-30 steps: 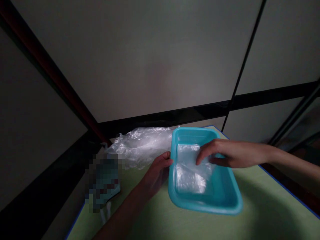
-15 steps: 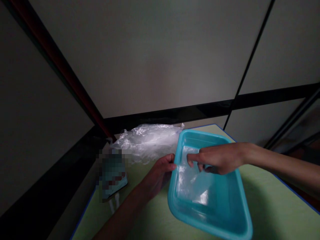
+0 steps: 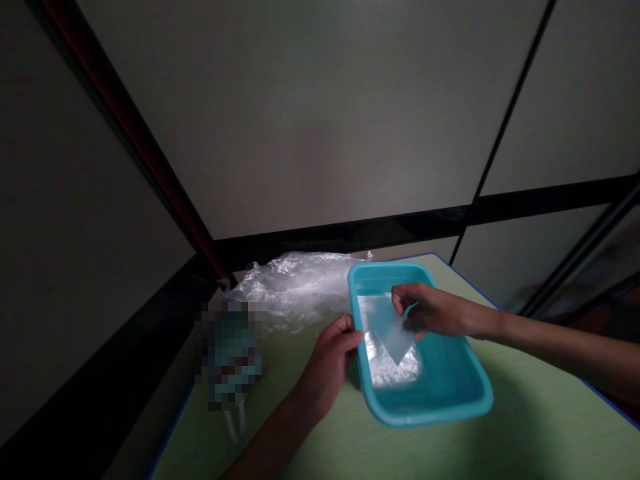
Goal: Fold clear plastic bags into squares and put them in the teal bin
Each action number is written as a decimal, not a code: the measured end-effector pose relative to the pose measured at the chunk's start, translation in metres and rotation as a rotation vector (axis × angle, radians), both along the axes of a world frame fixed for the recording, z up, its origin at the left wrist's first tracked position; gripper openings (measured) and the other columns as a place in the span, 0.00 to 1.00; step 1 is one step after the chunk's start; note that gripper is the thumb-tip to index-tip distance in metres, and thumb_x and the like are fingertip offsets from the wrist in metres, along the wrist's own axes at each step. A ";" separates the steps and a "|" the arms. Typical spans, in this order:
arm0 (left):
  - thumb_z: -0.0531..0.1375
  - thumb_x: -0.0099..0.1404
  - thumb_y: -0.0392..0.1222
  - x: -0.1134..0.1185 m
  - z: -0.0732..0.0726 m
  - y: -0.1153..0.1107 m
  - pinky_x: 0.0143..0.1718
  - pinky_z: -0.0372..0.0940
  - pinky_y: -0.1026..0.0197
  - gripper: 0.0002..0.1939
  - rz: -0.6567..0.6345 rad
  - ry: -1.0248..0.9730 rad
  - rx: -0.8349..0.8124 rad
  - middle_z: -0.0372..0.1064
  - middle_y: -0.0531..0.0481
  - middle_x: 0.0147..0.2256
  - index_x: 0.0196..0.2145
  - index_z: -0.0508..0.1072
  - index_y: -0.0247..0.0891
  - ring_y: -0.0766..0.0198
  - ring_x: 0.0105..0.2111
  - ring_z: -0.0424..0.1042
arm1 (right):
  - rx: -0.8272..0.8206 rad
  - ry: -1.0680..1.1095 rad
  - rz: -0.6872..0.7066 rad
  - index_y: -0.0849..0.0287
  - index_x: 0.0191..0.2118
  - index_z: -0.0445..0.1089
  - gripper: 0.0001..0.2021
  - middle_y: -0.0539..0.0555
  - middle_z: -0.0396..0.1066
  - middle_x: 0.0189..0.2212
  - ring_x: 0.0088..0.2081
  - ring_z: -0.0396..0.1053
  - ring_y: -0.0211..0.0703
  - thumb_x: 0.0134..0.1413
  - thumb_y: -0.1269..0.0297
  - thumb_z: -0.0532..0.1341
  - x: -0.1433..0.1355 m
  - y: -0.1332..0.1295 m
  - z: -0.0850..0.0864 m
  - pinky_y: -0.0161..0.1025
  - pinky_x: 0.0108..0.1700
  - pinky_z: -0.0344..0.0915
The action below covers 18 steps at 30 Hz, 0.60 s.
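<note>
A turquoise plastic basin [image 3: 425,415] is tilted over the green table. My left hand [image 3: 336,347] grips its left rim, thumb on the outer edge. Inside the basin, my right hand [image 3: 425,312] is closed on a thin translucent sheet [image 3: 397,347], whose pointed corner hangs down from the fingers. More shiny clear plastic [image 3: 393,373] lies on the basin's floor beneath it.
Crumpled clear plastic [image 3: 300,283] lies at the table's back edge. A blurred-out item [image 3: 233,360] with white strips below it is on the left. Pale panels [image 3: 320,133] with black trim stand behind the green table [image 3: 400,457].
My right hand has gone from pointing fingers over the basin to a closed grip, lifting the translucent sheet's corner. The basin's near end has moved up and away in the view.
</note>
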<state>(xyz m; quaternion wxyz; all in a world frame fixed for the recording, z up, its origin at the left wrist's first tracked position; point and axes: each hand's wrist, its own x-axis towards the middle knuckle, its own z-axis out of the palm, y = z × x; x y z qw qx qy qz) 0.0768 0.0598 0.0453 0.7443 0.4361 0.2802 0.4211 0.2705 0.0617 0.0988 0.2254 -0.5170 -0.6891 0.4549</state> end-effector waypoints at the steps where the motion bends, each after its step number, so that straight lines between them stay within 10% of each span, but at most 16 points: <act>1: 0.60 0.48 0.39 0.000 0.000 0.000 0.27 0.49 0.66 0.06 0.016 0.003 0.001 0.58 0.56 0.19 0.21 0.65 0.36 0.68 0.22 0.57 | -0.015 0.030 -0.039 0.59 0.24 0.56 0.09 0.45 0.59 0.23 0.23 0.64 0.33 0.35 0.80 0.54 -0.004 0.000 -0.003 0.33 0.23 0.66; 10: 0.60 0.48 0.39 -0.003 0.004 -0.006 0.27 0.50 0.65 0.07 0.040 0.003 -0.029 0.58 0.55 0.21 0.23 0.65 0.36 0.68 0.22 0.56 | -0.044 0.196 -0.398 0.61 0.26 0.62 0.04 0.49 0.61 0.26 0.29 0.65 0.36 0.42 0.77 0.55 -0.034 0.007 -0.024 0.34 0.31 0.68; 18: 0.61 0.47 0.40 -0.003 0.005 -0.007 0.29 0.52 0.65 0.08 0.028 -0.020 -0.059 0.62 0.54 0.22 0.24 0.66 0.36 0.66 0.24 0.59 | -0.146 0.174 -0.396 0.65 0.36 0.67 0.14 0.53 0.65 0.30 0.33 0.67 0.38 0.39 0.81 0.55 -0.039 0.004 -0.026 0.33 0.31 0.67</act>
